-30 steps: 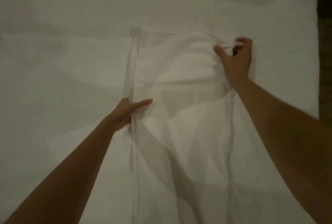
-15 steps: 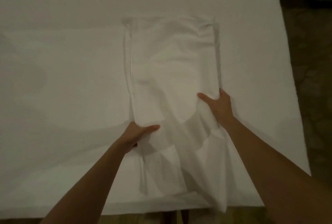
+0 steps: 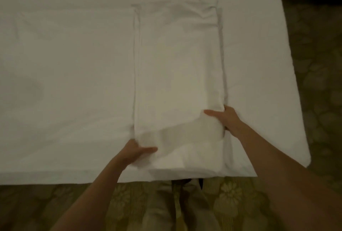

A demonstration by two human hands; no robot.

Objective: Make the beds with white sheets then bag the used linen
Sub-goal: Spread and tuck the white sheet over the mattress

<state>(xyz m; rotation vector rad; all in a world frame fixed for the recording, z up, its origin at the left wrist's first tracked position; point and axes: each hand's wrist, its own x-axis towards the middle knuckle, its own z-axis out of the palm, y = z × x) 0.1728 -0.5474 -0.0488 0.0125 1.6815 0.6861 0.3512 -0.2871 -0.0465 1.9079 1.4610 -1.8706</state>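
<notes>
Both my hands now sit nearer the bed's (image 3: 55,82) foot edge, left hand (image 3: 136,152) and right hand (image 3: 224,119) gripping the folded white sheet's (image 3: 177,67) sides.

Both hands' fingers hidden (tucked under the folded sheet (image 3: 177,75)).

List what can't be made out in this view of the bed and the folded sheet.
- Left hand and right hand: fingers hidden under the folded sheet; only thumbs show.
- Bed: far and left parts cut off by the frame edges.
- Dark things at top right: cut off, too dim to identify.
- Dark thing below the bed edge: partly hidden by it.
</notes>
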